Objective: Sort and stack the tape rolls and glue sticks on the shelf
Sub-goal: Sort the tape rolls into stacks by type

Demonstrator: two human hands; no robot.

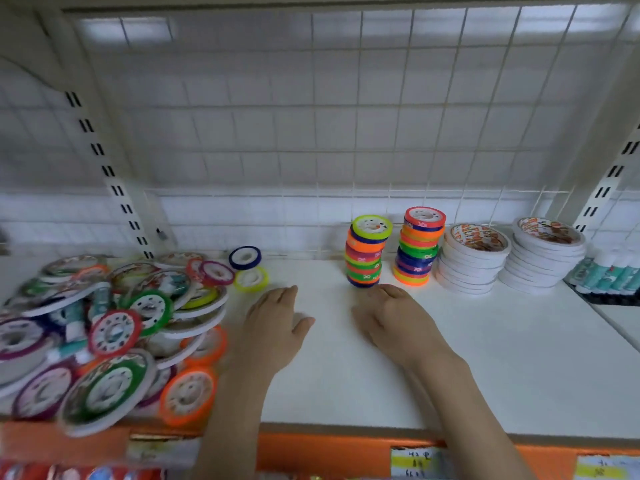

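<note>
white shelf [485, 358] under wire grid backing [346, 116], left hand [273, 327] and right hand [394, 317] both flat, empty

Both hands, left [273, 327] and right [394, 317], rest flat on the shelf [485, 358] before 2 coloured tape stacks [363, 254].

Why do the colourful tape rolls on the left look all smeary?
In the head view, the loose pile of tape rolls at the left edge is motion-blurred and stretched by the wide-angle lens; the small colourful stacks near the middle look sharper; the shelf posts bow outward; soft glare shines at the top.
</note>
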